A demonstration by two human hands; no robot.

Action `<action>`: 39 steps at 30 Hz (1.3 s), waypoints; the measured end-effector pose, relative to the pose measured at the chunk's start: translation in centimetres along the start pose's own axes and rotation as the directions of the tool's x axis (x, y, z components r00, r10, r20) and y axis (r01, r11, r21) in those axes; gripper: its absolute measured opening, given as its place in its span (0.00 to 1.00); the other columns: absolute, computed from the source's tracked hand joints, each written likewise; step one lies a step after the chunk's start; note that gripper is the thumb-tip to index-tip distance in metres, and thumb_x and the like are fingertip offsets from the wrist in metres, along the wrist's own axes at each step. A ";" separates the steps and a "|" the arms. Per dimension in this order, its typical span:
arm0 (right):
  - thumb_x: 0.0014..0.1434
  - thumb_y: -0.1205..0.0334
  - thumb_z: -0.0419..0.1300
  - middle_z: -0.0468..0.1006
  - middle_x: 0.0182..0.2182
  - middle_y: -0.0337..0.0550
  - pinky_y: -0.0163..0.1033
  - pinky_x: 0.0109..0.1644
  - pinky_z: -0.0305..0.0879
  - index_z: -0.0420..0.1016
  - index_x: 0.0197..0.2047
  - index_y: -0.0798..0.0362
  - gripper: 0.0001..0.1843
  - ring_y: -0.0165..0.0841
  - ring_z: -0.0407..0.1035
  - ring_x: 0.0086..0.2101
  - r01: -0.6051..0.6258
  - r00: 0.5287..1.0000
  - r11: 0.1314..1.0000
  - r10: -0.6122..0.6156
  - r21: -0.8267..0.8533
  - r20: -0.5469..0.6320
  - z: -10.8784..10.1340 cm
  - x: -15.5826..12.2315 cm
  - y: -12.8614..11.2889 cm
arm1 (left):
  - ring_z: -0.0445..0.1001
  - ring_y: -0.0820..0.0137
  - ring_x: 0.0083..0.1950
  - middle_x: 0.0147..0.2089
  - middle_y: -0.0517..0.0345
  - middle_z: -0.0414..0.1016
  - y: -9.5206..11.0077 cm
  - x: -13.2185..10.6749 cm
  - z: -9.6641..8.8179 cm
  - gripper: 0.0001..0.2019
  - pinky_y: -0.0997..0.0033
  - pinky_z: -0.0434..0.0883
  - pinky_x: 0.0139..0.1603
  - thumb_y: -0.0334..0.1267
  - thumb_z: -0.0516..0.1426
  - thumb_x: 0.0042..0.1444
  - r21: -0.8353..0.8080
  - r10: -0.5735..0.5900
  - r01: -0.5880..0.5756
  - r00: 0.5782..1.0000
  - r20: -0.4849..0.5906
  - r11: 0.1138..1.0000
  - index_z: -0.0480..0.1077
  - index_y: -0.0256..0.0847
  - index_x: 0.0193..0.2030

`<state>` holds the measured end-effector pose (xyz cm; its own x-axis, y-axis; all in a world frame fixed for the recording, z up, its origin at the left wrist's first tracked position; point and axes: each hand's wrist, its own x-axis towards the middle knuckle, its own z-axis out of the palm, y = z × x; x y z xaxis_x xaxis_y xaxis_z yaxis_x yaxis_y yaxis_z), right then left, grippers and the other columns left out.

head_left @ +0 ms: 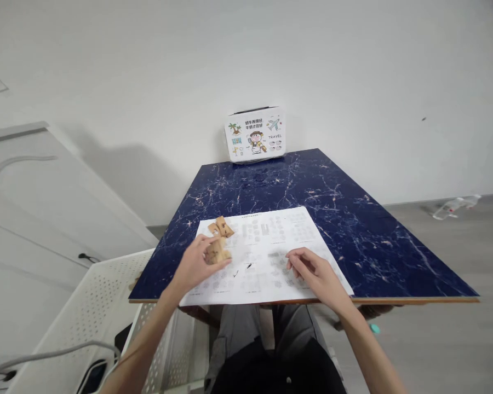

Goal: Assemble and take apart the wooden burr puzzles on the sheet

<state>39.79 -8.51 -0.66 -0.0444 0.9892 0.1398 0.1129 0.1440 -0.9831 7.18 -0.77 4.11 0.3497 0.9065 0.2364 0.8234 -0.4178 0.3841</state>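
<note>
My left hand (197,260) is at the left side of a white printed sheet, its thumb and fingers closed around a light-brown piece (217,251). Motion blurs that piece, so its exact kind does not show. Just beyond it lie small brown packet-like pieces (224,227) with dark marks. Over the right part of the printed sheet (271,290) is my right hand (310,268), fingers curled and their tips together; whatever they may pinch is too small to make out. Between the hands, a small dark bit (249,265) and a thin dark bit (235,273) rest on the paper.
The sheet lies at the near edge of a blue marble-patterned table (271,183). A white cartoon-printed case (255,135) stands at its far end against the wall. White perforated baskets (94,301) and a grey cable (61,353) are at lower left. Clear plastic (456,207) lies on the floor, right.
</note>
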 end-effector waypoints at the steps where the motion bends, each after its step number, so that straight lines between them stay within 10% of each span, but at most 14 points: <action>1: 0.68 0.38 0.56 0.79 0.35 0.46 0.40 0.36 0.67 0.74 0.42 0.50 0.22 0.35 0.68 0.30 0.000 1.000 1.000 0.000 -0.001 0.000 0.0 0.0 0.0 | 0.76 0.61 0.48 0.52 0.52 0.72 1.6 -0.1 0.6 0.33 0.65 0.74 0.47 0.61 0.66 0.52 -0.038 0.019 -0.018 0.999 0.031 0.999 0.72 0.43 0.58; 6: 0.68 0.39 0.56 0.79 0.34 0.44 0.39 0.36 0.67 0.74 0.42 0.50 0.22 0.34 0.69 0.29 -0.003 1.000 1.000 0.003 -0.003 0.004 0.0 0.0 0.3 | 0.76 0.60 0.47 0.49 0.54 0.71 7.7 0.7 4.2 0.34 0.63 0.75 0.45 0.62 0.67 0.50 -0.170 0.135 -0.111 0.982 0.135 0.979 0.72 0.46 0.59; 12: 0.66 0.36 0.57 0.79 0.33 0.45 0.40 0.37 0.69 0.74 0.43 0.50 0.24 0.36 0.70 0.30 0.003 1.000 1.000 -0.003 0.005 -0.008 0.0 0.1 0.4 | 0.75 0.65 0.37 0.46 0.56 0.69 10.4 1.7 6.9 0.28 0.64 0.72 0.35 0.60 0.66 0.51 -0.134 0.174 -0.149 0.965 0.198 0.980 0.73 0.48 0.54; 25: 0.67 0.38 0.56 0.79 0.32 0.43 0.40 0.37 0.68 0.74 0.42 0.50 0.22 0.35 0.69 0.29 -0.003 1.000 1.000 0.003 0.006 0.000 0.0 0.1 0.1 | 0.74 0.51 0.57 0.61 0.49 0.66 8.7 0.3 6.7 0.43 0.54 0.74 0.53 0.66 0.66 0.48 -0.119 0.159 -0.145 0.981 0.115 0.982 0.63 0.49 0.66; 39: 0.65 0.43 0.61 0.78 0.36 0.45 0.40 0.33 0.65 0.75 0.45 0.50 0.19 0.36 0.69 0.30 0.057 0.998 0.979 -0.060 -0.194 -0.011 0.5 0.0 0.8 | 0.73 0.56 0.57 0.57 0.51 0.73 7.0 -0.7 6.2 0.31 0.56 0.72 0.59 0.50 0.71 0.50 -0.388 0.099 -0.046 0.988 0.116 0.921 0.70 0.48 0.59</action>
<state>39.38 -8.37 -1.51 -0.0402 0.9789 0.2001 0.3005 0.2028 -0.9320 15.47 -3.94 1.11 0.4787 0.8618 0.1679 0.5685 -0.4499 0.6887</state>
